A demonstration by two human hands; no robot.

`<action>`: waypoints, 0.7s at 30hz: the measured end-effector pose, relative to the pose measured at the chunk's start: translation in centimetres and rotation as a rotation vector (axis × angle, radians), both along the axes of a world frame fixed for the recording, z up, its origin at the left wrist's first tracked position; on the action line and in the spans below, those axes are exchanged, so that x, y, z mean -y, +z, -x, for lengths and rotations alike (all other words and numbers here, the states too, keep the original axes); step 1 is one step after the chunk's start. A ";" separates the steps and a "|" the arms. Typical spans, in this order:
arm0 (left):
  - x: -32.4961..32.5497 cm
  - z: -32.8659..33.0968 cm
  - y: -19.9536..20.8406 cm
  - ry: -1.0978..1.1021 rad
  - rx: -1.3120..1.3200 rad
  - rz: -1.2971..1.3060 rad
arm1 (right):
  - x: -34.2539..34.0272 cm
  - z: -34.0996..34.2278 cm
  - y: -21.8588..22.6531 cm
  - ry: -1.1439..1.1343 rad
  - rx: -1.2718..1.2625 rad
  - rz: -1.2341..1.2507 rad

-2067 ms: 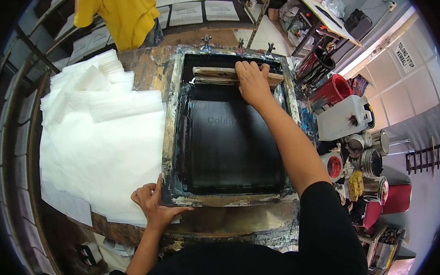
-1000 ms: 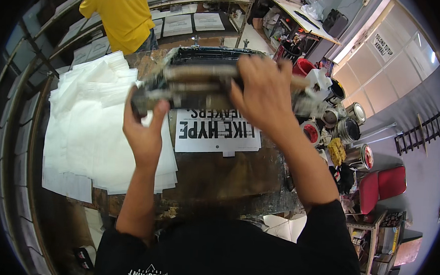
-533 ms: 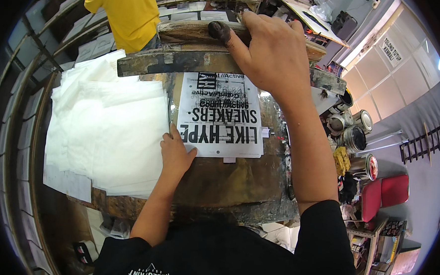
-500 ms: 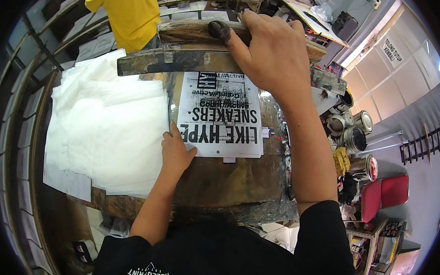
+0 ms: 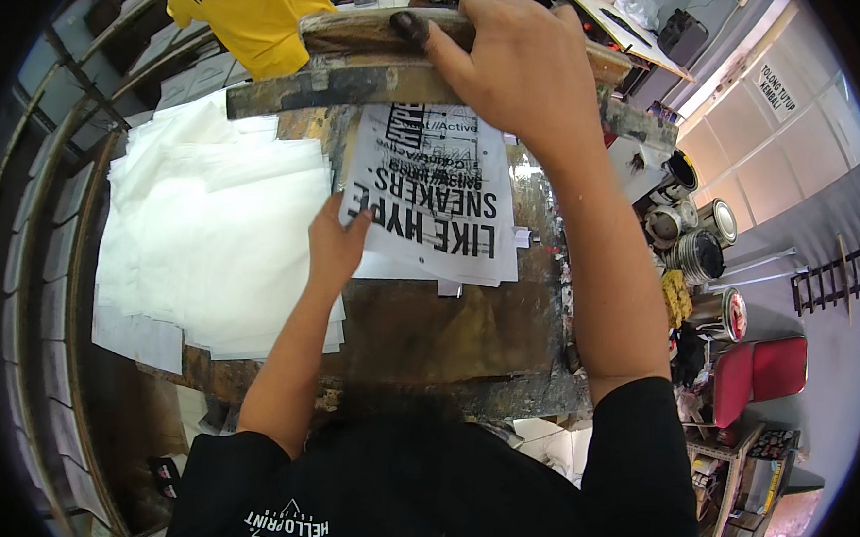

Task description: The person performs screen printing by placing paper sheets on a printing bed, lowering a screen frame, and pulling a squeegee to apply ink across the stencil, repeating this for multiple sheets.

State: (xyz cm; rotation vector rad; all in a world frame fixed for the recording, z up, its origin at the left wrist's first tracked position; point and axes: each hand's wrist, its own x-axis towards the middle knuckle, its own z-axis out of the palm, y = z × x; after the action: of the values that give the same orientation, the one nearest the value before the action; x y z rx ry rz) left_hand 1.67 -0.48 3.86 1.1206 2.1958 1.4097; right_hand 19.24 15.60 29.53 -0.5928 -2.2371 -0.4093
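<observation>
Nearer, the left hand (image 5: 336,246) pinches a printed sheet (image 5: 432,199).
Sheet extends toward two o'clock, long axis roughly twelve-to-six; right hand (image 5: 521,67) grips wooden bar (image 5: 365,33).

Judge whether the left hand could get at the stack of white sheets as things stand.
Probably yes: the stack lies right beside the left hand, with nothing visible blocking the way. The hand appears to hold the printed sheet's edge, though, so it would likely need to let go first.
</observation>
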 end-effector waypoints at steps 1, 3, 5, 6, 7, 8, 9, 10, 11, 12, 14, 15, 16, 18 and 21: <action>0.1 0.5 0.7 -0.011 0.014 -0.073 | 0.2 0.0 0.4 -0.021 0.036 0.092; 1.7 1.6 1.8 -0.018 0.198 -0.111 | 0.6 0.0 1.3 -0.050 0.116 0.278; 4.7 2.1 1.9 0.030 0.281 -0.129 | 1.5 0.0 1.7 -0.078 0.101 0.266; 6.4 2.2 1.7 -0.004 0.298 -0.165 | 1.9 0.0 1.8 -0.107 0.127 0.279; 8.2 2.5 1.3 -0.018 0.331 -0.161 | 2.3 -0.1 1.9 -0.134 0.156 0.295; 9.5 2.7 0.7 0.001 0.304 -0.132 | 2.6 0.0 1.8 -0.126 0.171 0.341; 10.7 2.8 0.1 0.010 0.273 -0.111 | 2.8 -0.1 1.8 -0.117 0.187 0.386; 11.8 2.9 -0.5 0.023 0.243 -0.097 | 2.9 0.0 1.8 -0.110 0.205 0.429; 12.8 2.7 -1.2 0.038 0.178 -0.051 | 3.0 -0.2 1.7 -0.104 0.226 0.469; 13.6 2.4 -1.8 0.053 0.108 -0.012 | 3.0 0.3 1.4 -0.141 0.186 0.341; 14.7 1.9 -2.6 0.043 0.139 0.028 | 3.1 0.1 0.9 -0.117 0.088 0.332; 15.2 1.7 -2.7 0.040 0.175 0.009 | 3.3 0.0 0.7 -0.107 0.038 0.324; 15.6 1.6 -2.8 0.033 0.207 0.011 | 3.4 0.0 0.4 -0.049 -0.008 0.231; 16.3 1.4 -2.8 0.014 0.293 0.054 | 3.7 -0.3 0.0 -0.095 0.040 0.290; 16.9 1.4 -2.6 -0.026 0.470 0.024 | 4.3 -0.4 -0.4 -0.145 0.078 0.298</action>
State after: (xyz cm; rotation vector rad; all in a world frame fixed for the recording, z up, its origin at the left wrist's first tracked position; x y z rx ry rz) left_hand 0.31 -17.41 1.22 0.7119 1.8502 1.4529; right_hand 19.67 11.32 29.12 -0.9126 -2.3561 -0.1721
